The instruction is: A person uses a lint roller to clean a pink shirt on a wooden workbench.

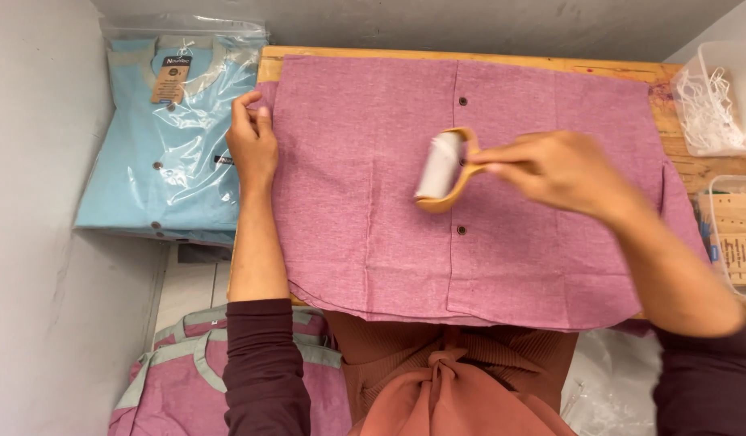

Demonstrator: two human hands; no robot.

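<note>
A person stands at a wooden table (695, 165), seen from above. A pink button-front shirt (365, 202) lies spread flat across it, between and beneath both hands, its button placket running away from the person just under the right hand.

The right hand (562, 169) is closed around the wooden handle of a lint roller (444, 169) and holds it against the cloth near the placket. The roller's white drum sits to the left of that hand, its long axis pointing roughly away from the person and tilted slightly right; the handle reaches rightward into the grip. This hand and the roller are blurred.

The left hand (252, 145) is well apart from the right, at the shirt's left edge, fingers pinching and pressing the fabric there. The right hand is much the nearer to the roller.

Left of the left hand, off the table, is a stack of light blue shirts in clear plastic bags (167, 137). Below that arm lies another pink garment with grey trim (187, 379). Right of the right hand stand two clear plastic tubs: the farther tub (716, 97) holds a tangle of white strings, the nearer tub (736, 238) holds brown card tags.
</note>
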